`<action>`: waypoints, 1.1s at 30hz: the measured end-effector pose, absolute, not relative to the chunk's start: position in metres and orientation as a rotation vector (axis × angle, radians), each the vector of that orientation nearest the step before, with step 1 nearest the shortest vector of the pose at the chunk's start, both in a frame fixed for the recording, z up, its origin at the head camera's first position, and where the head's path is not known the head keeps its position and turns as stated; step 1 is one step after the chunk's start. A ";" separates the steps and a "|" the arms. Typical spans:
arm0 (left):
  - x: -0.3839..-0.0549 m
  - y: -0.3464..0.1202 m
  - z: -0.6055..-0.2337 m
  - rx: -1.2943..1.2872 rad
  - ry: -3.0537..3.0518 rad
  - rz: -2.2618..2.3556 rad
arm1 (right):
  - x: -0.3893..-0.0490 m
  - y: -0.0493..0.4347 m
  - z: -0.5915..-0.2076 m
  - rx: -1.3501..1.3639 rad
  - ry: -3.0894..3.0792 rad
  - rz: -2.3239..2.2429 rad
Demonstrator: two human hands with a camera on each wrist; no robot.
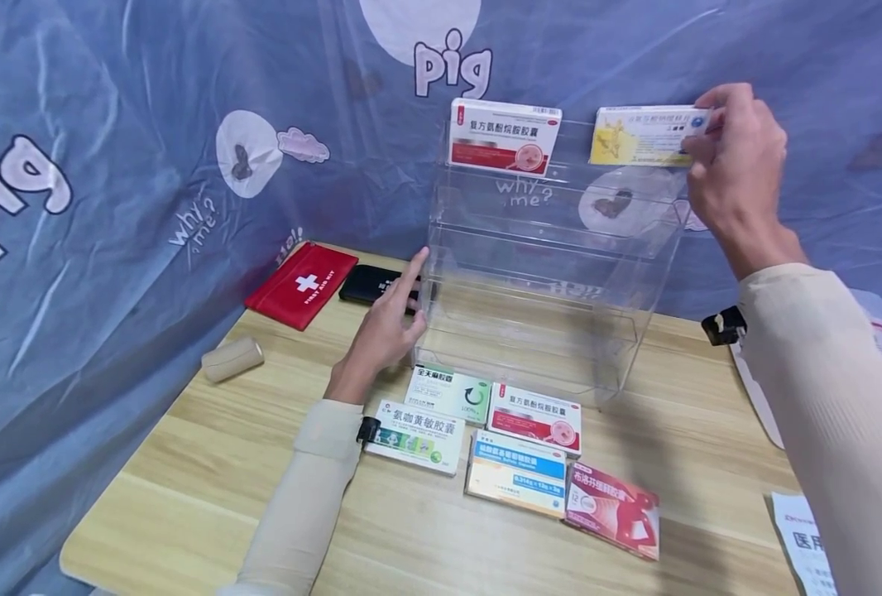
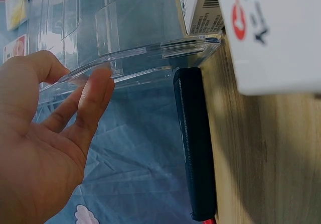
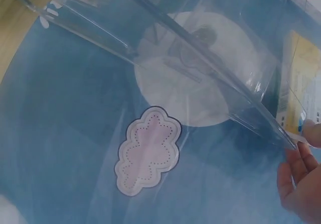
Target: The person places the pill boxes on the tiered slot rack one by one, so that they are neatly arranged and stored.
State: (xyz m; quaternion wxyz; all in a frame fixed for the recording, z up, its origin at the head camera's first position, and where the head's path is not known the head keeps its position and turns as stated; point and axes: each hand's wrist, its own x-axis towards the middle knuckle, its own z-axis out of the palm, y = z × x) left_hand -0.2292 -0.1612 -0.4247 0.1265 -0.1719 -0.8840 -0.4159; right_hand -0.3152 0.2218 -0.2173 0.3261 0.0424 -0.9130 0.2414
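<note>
Pinching yellow-white box (image 1: pixel 645 141) (perhaps touching rack (image 1: pixel 553 242))

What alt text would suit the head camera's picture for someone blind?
A person's right hand holds a yellow-and-white medicine box at the top of a clear tiered rack, to the right of a red-and-white box, while the left hand touches the rack's side. Five more boxes lie on the wooden table.
</note>
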 end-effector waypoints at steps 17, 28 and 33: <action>-0.229 -0.161 -0.425 -0.500 -2.575 -1.211 | -0.315 0.213 -0.218 0.096 -2.595 0.489; -0.230 -0.160 -0.426 -0.499 -2.580 -1.217 | -0.313 0.199 -0.238 0.171 -2.597 0.541; -0.230 -0.161 -0.426 -0.494 -2.576 -1.216 | -0.310 0.198 -0.240 0.177 -2.635 0.521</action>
